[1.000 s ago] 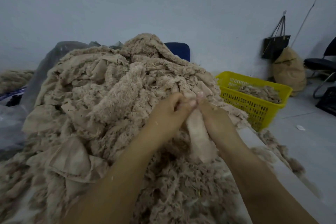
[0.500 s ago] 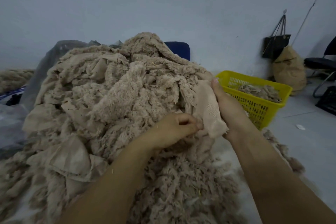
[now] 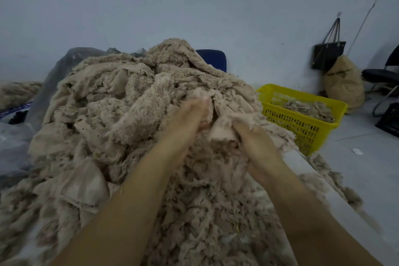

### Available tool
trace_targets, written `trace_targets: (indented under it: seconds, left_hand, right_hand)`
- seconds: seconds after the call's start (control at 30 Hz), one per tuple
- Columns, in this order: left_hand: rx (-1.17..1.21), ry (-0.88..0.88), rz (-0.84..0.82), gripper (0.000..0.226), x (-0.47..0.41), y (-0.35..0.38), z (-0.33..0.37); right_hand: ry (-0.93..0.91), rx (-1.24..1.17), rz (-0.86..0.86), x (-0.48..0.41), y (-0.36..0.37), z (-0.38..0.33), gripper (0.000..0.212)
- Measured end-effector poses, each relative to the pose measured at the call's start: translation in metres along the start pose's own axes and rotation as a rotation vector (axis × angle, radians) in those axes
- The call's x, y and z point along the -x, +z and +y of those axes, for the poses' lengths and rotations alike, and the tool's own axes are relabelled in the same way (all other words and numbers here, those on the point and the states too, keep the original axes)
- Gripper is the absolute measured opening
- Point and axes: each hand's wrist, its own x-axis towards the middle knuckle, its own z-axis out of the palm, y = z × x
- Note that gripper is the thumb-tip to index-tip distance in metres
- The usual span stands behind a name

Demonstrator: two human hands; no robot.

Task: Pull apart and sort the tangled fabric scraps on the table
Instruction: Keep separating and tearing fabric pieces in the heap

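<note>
The right hand (image 3: 245,136) has its fingers curled round a pale scrap (image 3: 224,128), a thin, smooth-backed piece that bunches softly in the grip. The left hand (image 3: 193,112) is blurred, but its fingers look curled into the upper end of the same piece, close beside the right, so both seem to be working it loose from the heap. They are sunk in the near right slope of the pile (image 3: 121,114), a tall beige mound that covers nearly the whole table (image 3: 307,171), of which only a pale strip shows along the right edge. The pile mixes shaggy, fleece-like lengths with flat woven offcuts that crease into stiff folds, and its near part is a loose mat of frayed shreds. Some shreds spill over the right edge. Just beyond the pile on the right, a yellow basket (image 3: 289,122) of perforated plastic holds a shallow layer of sorted scraps (image 3: 308,108), well below its rim. By that measure the sorting has barely started: one small batch is set aside and the bulk of the heap is still tangled. A clear plastic sheet (image 3: 58,77) drapes behind the pile on the left, and a black bag (image 3: 328,55) hangs on the wall above a stuffed brown sack (image 3: 344,88).
</note>
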Motion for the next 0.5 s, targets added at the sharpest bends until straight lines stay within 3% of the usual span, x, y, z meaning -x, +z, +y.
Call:
trace_targets:
  seconds: [0.1, 0.17, 0.23, 0.3, 0.4, 0.5]
  left_hand:
    - [-0.457, -0.062, -0.39, 0.038, 0.012, 0.007, -0.015]
    - [-0.487, -0.096, -0.445, 0.036, 0.014, 0.017, -0.02]
    - [-0.351, -0.074, -0.3, 0.031, 0.011, 0.024, -0.014]
    - [-0.07, -0.082, -0.127, 0.023, 0.003, 0.025, 0.001]
    - [0.418, -0.183, -0.044, 0.031, -0.007, 0.02, 0.026]
    - [0.637, -0.179, -0.001, 0.035, -0.01, 0.009, 0.037]
  right_hand:
    - [0.003, -0.121, 0.058, -0.01, 0.003, -0.02, 0.033]
    - [-0.042, 0.002, 0.069, -0.016, 0.006, -0.027, 0.039]
    - [-0.07, 0.107, -0.014, -0.017, 0.005, -0.03, 0.052]
    - [-0.12, 0.116, -0.155, -0.014, 0.001, -0.026, 0.062]
    - [-0.094, 0.116, -0.323, -0.001, 0.001, -0.006, 0.045]
    - [-0.052, 0.274, -0.371, 0.008, 0.004, 0.013, 0.022]
